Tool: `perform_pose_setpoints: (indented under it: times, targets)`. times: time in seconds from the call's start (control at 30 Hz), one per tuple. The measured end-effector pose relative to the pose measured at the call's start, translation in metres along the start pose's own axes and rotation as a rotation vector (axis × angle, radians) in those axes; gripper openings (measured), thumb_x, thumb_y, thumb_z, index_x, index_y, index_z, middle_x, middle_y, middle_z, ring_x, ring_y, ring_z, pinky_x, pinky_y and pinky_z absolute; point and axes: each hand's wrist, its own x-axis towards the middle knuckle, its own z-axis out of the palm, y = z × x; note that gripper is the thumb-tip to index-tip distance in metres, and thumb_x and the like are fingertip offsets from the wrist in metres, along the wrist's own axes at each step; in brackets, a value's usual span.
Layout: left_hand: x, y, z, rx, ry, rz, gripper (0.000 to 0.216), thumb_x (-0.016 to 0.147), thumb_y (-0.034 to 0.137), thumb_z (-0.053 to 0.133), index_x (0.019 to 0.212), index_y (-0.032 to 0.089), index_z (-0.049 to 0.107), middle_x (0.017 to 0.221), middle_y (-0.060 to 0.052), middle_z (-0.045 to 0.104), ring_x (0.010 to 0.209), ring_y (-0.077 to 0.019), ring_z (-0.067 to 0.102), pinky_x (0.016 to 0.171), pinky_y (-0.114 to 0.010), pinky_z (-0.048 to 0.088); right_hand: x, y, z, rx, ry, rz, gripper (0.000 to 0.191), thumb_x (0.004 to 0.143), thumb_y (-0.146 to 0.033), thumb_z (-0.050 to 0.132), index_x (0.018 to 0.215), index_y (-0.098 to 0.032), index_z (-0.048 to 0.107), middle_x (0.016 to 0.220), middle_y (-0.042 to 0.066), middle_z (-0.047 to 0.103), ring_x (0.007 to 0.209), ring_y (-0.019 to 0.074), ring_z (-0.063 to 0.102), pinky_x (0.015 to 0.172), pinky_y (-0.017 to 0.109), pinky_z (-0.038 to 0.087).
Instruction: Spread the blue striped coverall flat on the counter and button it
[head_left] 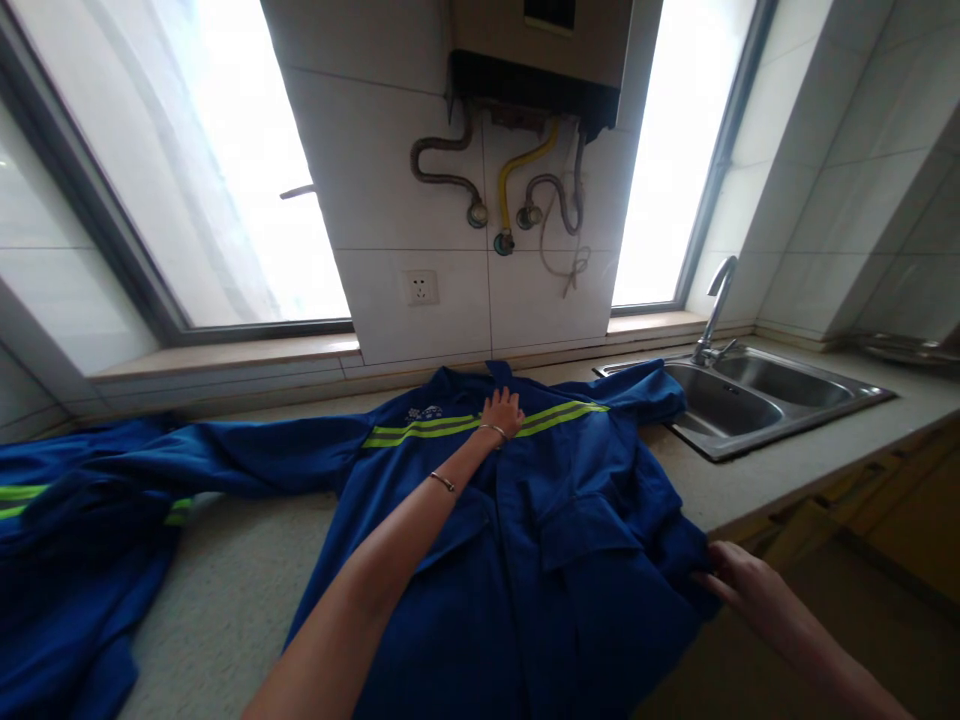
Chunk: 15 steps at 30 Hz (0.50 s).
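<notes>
Right hand [739, 585] pinched the jacket [555, 540] hem; left hand [502, 412] lay flat and open near the collar. Smoothing gently would work best.

Left hand [502, 411] presses blue jacket [570, 540]; right hand [739, 583] grips its hem.

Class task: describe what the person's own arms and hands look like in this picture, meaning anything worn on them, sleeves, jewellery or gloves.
Both forearms are bare, with no sleeves or gloves showing. The left hand has a thin bracelet at the wrist and a second thin band further down the forearm. The right hand shows no jewellery.
</notes>
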Motion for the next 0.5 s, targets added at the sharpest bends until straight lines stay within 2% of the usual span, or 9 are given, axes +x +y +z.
perform_pose_setpoints:
  times: [0.1,0.17,0.23,0.33,0.43,0.5]
  targets:
    - [-0.01,0.041,0.006,-0.091,-0.195,0.185,0.063,0.089,0.058,0.021,0.144,0.029,0.027,0.154,-0.005,0.016,0.139,-0.0376,0.008,0.105,-0.065,0.012,-0.001,-0.003,0.001,0.045,0.047,-0.04,0.029,0.084,-0.044,0.045,0.074,-0.019,0.058,0.078,0.008,0.062,0.066,0.0182,0.061,0.064,0.028,0.049]
    - [-0.018,0.055,0.014,-0.141,-0.298,0.17,0.07,0.085,0.067,0.019,0.147,0.034,0.017,0.155,-0.003,0.007,0.138,-0.0431,0.001,0.099,-0.073,0.006,-0.001,-0.003,-0.006,0.142,0.032,-0.039,0.032,0.083,-0.046,0.046,0.074,-0.02,0.061,0.078,0.008,0.063,0.068,0.0201,0.062,0.066,0.03,0.05]
    - [-0.023,0.058,0.021,-0.182,-0.366,0.112,0.074,0.081,0.071,0.02,0.147,0.037,0.011,0.155,-0.002,0.002,0.136,-0.0467,-0.002,0.096,-0.077,0.003,-0.003,-0.002,-0.016,0.292,-0.017,0.012,0.035,0.079,-0.051,0.051,0.075,-0.02,0.065,0.077,0.008,0.065,0.073,0.0234,0.063,0.068,0.032,0.052]
    - [-0.022,0.053,0.027,-0.198,-0.376,0.068,0.075,0.079,0.073,0.02,0.146,0.04,0.011,0.155,0.001,-0.001,0.136,-0.0468,-0.004,0.096,-0.077,0.0,-0.015,0.007,-0.031,0.583,-0.085,0.188,0.04,0.077,-0.057,0.052,0.084,-0.022,0.069,0.08,0.008,0.068,0.076,0.0272,0.066,0.068,0.038,0.056]
    - [-0.016,0.05,0.028,-0.195,-0.369,0.038,0.076,0.078,0.075,0.018,0.146,0.04,0.012,0.155,0.003,-0.002,0.136,-0.0461,-0.006,0.096,-0.076,-0.001,-0.038,0.029,-0.036,0.85,-0.045,0.375,0.039,0.076,-0.06,0.05,0.091,-0.031,0.071,0.086,0.01,0.07,0.077,0.0288,0.069,0.066,0.039,0.057]
    - [-0.012,0.049,0.028,-0.195,-0.36,0.022,0.076,0.078,0.075,0.017,0.146,0.04,0.013,0.155,0.003,-0.001,0.136,-0.0458,-0.006,0.097,-0.076,-0.001,-0.06,0.053,-0.03,0.851,-0.02,0.4,0.036,0.074,-0.06,0.05,0.089,-0.036,0.072,0.084,0.011,0.071,0.075,0.0294,0.069,0.063,0.039,0.057]
